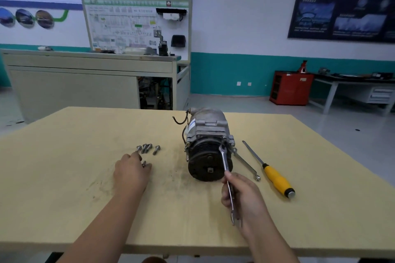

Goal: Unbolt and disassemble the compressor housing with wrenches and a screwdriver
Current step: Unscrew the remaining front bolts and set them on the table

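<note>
A grey metal compressor (pixel 206 134) lies on the wooden table (pixel 85 188), its dark pulley face turned toward me. My right hand (pixel 241 196) grips an open-end wrench (pixel 226 168) whose head reaches up to the housing's front flange. My left hand (pixel 130 172) hovers over the table and pinches a bolt (pixel 144 163) between thumb and fingers. Several loose bolts (pixel 147 148) lie just beyond it. A second wrench (pixel 245 164) leans against the compressor's right side. A yellow-handled screwdriver (pixel 271 172) lies further right.
Behind the table stand a beige training bench (pixel 89 74) with a wiring panel, a red cabinet (pixel 290 87) and a grey desk (pixel 352 87) at the far right. The table's near edge runs just below my forearms.
</note>
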